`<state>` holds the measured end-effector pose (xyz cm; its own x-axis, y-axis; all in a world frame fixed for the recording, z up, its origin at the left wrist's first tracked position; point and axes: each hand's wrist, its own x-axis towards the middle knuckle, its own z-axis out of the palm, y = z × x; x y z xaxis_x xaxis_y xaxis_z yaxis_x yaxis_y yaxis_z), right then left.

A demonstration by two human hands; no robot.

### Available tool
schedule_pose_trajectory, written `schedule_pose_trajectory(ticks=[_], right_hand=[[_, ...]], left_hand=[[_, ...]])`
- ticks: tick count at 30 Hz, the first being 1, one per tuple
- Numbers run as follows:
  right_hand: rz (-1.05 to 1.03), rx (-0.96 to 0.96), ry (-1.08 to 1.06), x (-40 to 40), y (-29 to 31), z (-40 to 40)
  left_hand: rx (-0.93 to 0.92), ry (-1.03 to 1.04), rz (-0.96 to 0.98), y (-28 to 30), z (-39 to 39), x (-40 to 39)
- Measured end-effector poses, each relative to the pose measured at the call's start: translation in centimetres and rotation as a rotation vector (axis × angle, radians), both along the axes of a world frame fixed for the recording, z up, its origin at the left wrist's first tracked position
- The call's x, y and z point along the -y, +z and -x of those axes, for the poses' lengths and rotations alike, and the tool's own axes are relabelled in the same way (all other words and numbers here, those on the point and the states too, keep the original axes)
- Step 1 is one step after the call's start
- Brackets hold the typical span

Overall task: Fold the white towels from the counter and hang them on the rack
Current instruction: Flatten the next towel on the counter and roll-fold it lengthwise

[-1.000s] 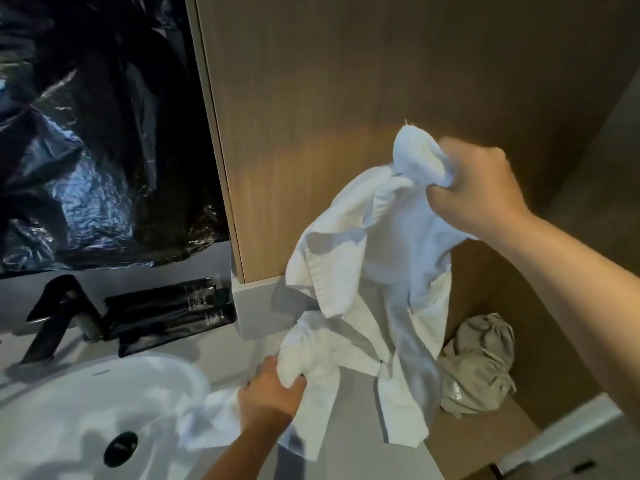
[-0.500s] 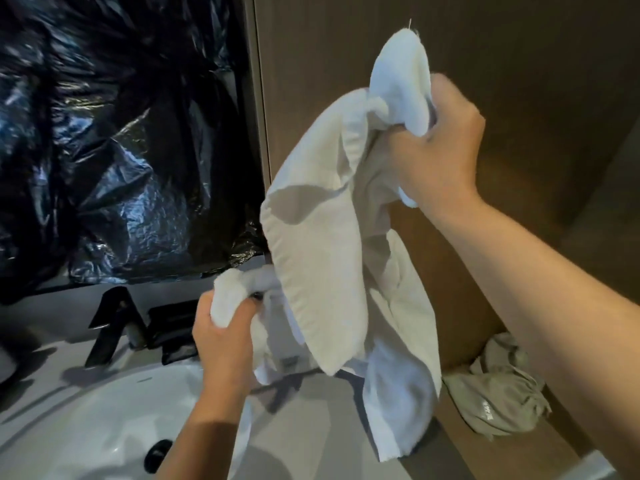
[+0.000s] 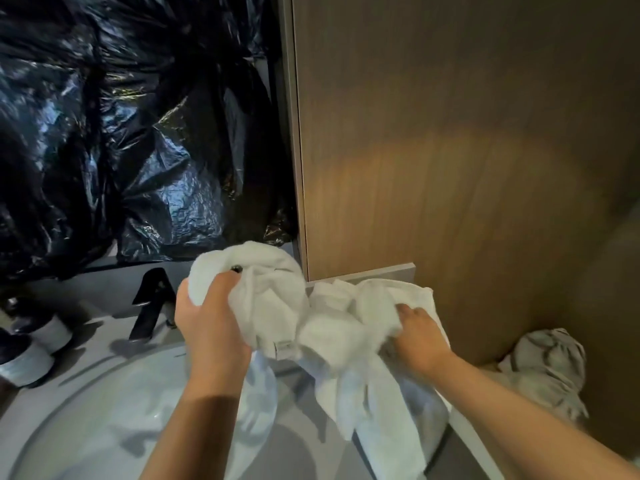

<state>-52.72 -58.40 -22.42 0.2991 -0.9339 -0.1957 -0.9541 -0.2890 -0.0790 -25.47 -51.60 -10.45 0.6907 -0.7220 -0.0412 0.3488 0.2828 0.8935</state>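
Note:
A crumpled white towel (image 3: 325, 327) is bunched between both hands just above the grey counter (image 3: 464, 448), to the right of the sink. My left hand (image 3: 207, 317) grips a rounded wad of it at the upper left, fingers curled into the cloth. My right hand (image 3: 417, 332) clutches the right part, fingers buried in the folds. Loose ends of the towel hang down over the sink rim and the counter edge. No rack is in view.
A white basin (image 3: 104, 420) fills the lower left, with a black faucet (image 3: 149, 306) behind it and dark bottles (image 3: 24, 348) at far left. Black plastic sheeting (image 3: 131, 126) covers the mirror wall. A wood panel (image 3: 450, 150) stands right; a beige crumpled cloth (image 3: 550, 368) lies beside it.
My right hand has dropped from head height down to counter level with the towel. The left hand has risen slightly and now holds a bigger wad. The towel is bunched low instead of hanging.

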Motion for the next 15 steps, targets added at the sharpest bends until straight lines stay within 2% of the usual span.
schedule_pose_trajectory(ticks=[1,2,3,4,6,9,11,13,14,15], right_hand=[[-0.145,0.066,-0.073,-0.7,-0.6,0.1],[-0.213,0.059,-0.117,-0.7,-0.3,0.4],[-0.314,-0.045,-0.103,-1.0,0.3,0.7],[-0.410,-0.012,-0.151,-1.4,0.9,0.4],[-0.492,0.008,-0.128,-1.4,3.0,0.7],[-0.415,0.103,-0.042,-1.7,8.8,1.6],[-0.290,0.319,-0.104,-2.6,12.0,2.7],[-0.196,0.552,-0.157,-4.0,13.4,2.9],[-0.192,0.593,-0.135,-4.9,13.5,2.2],[-0.249,0.552,-0.094,-5.4,12.2,1.4]], left_hand=[[0.003,-0.002,0.015,0.4,0.3,-0.1],[0.003,-0.003,0.027,0.6,0.4,-0.1],[-0.003,0.000,0.037,0.9,0.6,-0.2],[-0.012,0.005,0.044,1.1,0.7,-0.3],[-0.022,0.017,0.067,1.6,0.6,-0.5],[-0.022,0.033,0.121,2.9,0.5,-0.7],[-0.032,0.032,0.170,3.9,0.6,-0.9],[-0.039,0.013,0.223,4.8,0.9,-0.9],[-0.040,-0.004,0.250,5.3,1.2,-1.0],[-0.043,-0.025,0.275,5.7,1.6,-1.0]])
